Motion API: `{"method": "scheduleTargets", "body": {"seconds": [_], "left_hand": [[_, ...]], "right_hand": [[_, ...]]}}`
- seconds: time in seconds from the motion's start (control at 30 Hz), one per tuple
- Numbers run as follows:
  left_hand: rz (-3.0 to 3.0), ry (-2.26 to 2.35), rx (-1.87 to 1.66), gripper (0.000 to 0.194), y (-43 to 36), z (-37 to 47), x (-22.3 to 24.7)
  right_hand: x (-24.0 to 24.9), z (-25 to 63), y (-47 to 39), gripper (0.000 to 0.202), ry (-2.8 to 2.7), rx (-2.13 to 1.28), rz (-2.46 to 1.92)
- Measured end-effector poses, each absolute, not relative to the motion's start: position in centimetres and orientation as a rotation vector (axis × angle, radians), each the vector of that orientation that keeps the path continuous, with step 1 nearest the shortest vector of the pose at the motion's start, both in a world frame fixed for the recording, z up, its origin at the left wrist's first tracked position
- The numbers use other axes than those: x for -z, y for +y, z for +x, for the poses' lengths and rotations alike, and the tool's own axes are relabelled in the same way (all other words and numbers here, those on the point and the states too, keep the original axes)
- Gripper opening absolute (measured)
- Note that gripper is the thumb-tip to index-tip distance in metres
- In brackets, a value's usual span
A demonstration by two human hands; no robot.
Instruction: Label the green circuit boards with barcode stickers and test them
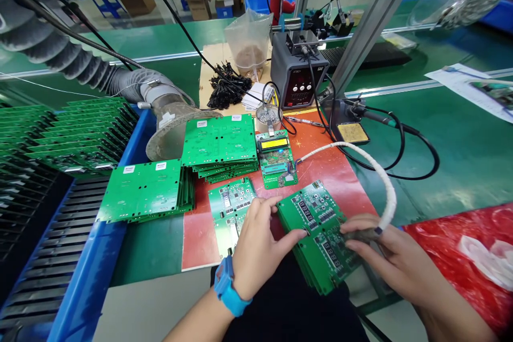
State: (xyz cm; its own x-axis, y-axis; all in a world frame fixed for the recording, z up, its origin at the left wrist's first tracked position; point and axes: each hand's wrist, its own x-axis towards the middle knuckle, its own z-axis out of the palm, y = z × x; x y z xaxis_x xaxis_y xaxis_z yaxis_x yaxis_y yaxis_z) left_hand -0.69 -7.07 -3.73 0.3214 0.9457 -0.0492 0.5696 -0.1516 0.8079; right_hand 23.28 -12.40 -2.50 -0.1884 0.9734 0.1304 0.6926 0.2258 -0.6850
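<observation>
Looks like plug-to-board step. Right hand: thumb and fingers clamped on plug, at board, past table near edge. Left hand: thumb, index apart; can't tell if gripping. Next move likely needs steady alignment.

soldering station, front reading "LEAD FREE"

The mat is red, the tabletop around it green. At the mat's near edge, the circuit boards are green with black-and-white digit displays; over its right side, the cable is white.
</observation>
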Motion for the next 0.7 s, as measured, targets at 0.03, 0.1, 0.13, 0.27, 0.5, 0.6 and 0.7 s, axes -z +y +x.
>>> {"method": "scheduleTargets", "body": {"seconds": [0.03,0.1,0.13,0.27,0.5,0.6,0.7], "left_hand": [[1.829,1.346,-0.628,0.052,-7.05,-0.72,3.73],[1.822,1.347,-0.628,0.051,-7.01,-0.75,3.75],[1.818,1.348,-0.627,0.052,-6.99,-0.75,3.78],[1.808,1.346,-0.62,0.053,-6.92,-0.63,3.86],[1.791,1.358,-0.6,0.054,-6.92,-0.6,3.81],[1.783,1.362,-0.587,0.053,-6.94,-0.61,3.83],[1.783,1.366,-0.585,0.051,-6.98,-0.58,3.78]], "right_hand": [[2.49,23.27,-12.39,0.015,-1.95,-0.66,-1.527],[2.46,23.24,-12.38,0.015,-1.941,-0.664,-1.526],[2.45,23.23,-12.38,0.015,-1.934,-0.668,-1.526],[2.49,23.28,-12.44,0.015,-1.923,-0.681,-1.535],[2.71,23.32,-12.39,0.016,-1.948,-0.675,-1.524],[2.7,23.31,-12.41,0.016,-1.945,-0.679,-1.523],[2.68,23.35,-12.51,0.015,-1.947,-0.679,-1.52]]}}
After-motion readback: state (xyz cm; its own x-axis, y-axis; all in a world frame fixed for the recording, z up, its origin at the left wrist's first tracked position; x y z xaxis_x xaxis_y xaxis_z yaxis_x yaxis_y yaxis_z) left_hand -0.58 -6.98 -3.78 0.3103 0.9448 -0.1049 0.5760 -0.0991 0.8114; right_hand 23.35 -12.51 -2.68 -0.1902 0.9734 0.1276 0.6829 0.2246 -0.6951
